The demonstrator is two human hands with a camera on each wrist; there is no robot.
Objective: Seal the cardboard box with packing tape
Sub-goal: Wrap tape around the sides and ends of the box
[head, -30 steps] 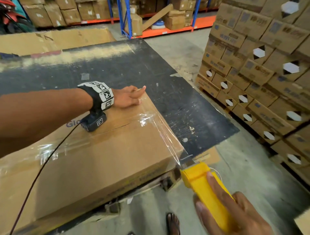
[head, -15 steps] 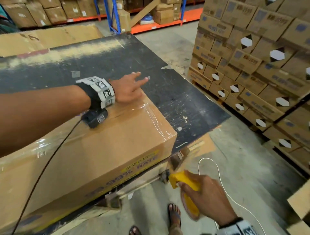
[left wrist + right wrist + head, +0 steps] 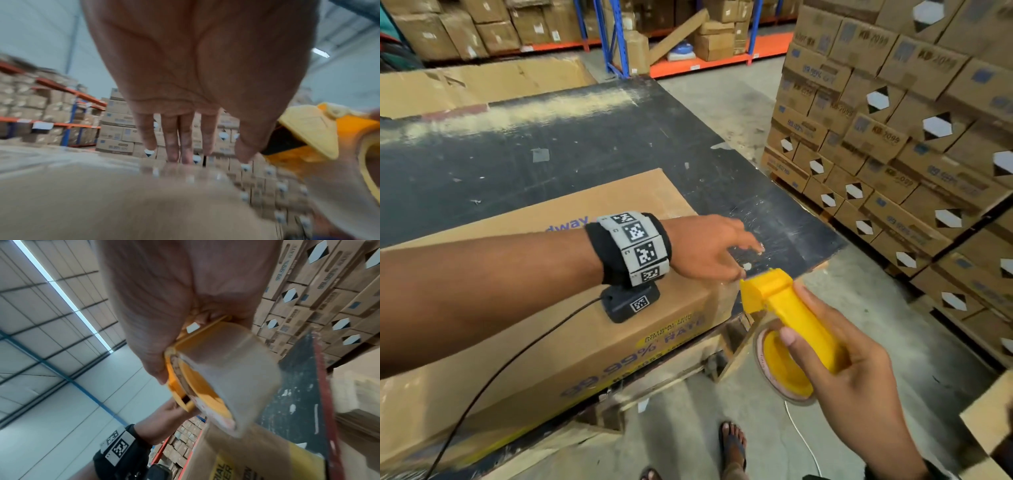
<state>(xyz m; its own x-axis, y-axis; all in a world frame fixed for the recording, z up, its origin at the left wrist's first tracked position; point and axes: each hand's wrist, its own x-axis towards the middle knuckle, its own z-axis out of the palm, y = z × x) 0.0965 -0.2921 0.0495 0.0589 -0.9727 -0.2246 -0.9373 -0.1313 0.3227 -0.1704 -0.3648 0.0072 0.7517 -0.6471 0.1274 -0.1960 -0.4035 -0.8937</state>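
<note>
A long brown cardboard box (image 3: 551,342) with clear tape on its top lies on the black table (image 3: 551,154). My left hand (image 3: 705,250) hovers over the box's right end with its fingers (image 3: 180,142) straight and its thumb close to the dispenser's front edge. My right hand (image 3: 859,377) grips the yellow tape dispenser (image 3: 791,308) at the box's near right corner. The clear tape roll (image 3: 226,369) sits under the palm of my right hand (image 3: 174,305). I cannot tell whether the thumb touches the tape end.
Stacked printed cartons (image 3: 893,154) form a wall to the right across a strip of concrete floor. A flat cardboard sheet (image 3: 482,85) lies behind the table, with blue and orange racking (image 3: 619,34) beyond. My sandalled foot (image 3: 732,445) stands below the table edge.
The right hand lifted the dispenser from below the table edge up to the box's right corner. The left hand slid from the box's far edge toward that corner. The stretched tape strip is gone.
</note>
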